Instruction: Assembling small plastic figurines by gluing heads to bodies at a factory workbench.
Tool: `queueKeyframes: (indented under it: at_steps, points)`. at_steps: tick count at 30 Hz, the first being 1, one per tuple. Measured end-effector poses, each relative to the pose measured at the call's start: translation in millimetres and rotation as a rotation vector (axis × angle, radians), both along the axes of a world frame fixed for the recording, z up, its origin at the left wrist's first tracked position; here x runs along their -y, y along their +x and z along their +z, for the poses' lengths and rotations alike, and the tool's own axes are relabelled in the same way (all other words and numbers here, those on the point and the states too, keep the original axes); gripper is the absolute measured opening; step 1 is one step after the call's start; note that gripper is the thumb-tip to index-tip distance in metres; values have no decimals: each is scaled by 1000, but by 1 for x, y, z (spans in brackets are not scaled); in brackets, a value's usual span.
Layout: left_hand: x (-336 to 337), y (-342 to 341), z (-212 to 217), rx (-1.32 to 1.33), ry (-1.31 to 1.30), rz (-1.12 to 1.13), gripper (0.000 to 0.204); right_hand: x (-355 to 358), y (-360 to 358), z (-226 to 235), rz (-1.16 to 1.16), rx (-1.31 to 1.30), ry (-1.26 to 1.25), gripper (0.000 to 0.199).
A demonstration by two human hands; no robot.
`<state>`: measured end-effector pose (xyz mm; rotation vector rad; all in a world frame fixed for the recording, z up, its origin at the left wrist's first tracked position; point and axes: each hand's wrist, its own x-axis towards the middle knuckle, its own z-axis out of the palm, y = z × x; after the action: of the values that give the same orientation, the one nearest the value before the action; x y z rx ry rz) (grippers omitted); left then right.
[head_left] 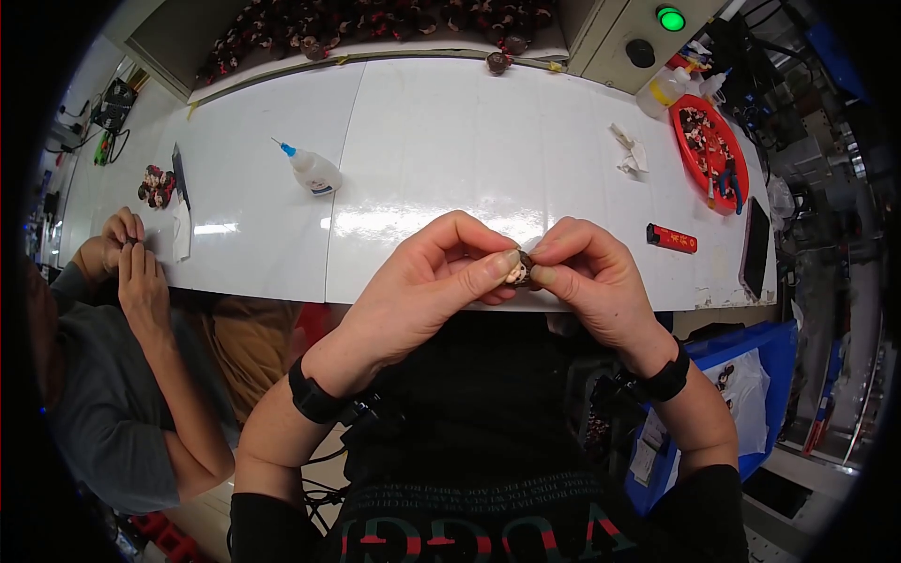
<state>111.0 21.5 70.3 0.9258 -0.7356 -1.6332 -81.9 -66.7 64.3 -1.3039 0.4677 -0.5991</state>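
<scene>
Just above the table's near edge, my left hand (427, 274) and my right hand (599, 281) meet over a tiny figurine head (517, 270). It has a pale face and dark brown hair. Thumb and fingertips of each hand pinch it from its two sides, and they cover much of it. Away to the left, a squeeze bottle (319, 176) with a blue needle tip stands on the white table (413, 150). To the right of my right hand lies a small red box-shaped thing (672, 237) with a dark end.
A red tray (683, 155) at the right holds small parts and pliers (734, 188). A phone (755, 249) lies at the right edge. Many dark figurine heads (375, 26) fill the far shelf. A co-worker's hands (139, 272) work at the left, near a knife (180, 176).
</scene>
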Motion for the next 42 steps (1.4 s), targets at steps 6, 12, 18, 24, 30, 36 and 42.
queueKeyframes:
  at_steps: [6,12,18,24,30,36,42]
  points:
    - [0,1,1,11,6,-2,14,0,0,0,-1,4,-5,10]
    - [-6,0,1,14,20,40,21,-4,3,2,5,-16,-2,16]
    - [-4,0,2,5,31,23,30,-8,4,2,-3,12,-14,22]
    - [-4,-2,3,-4,33,51,28,-6,5,4,16,3,65,24]
    - [-4,-3,3,17,25,64,24,-6,4,4,26,12,112,24]
    - [-5,-3,2,41,6,64,23,-5,4,3,53,52,119,22]
    - [-6,-4,3,61,4,60,22,-5,3,1,62,77,120,20]
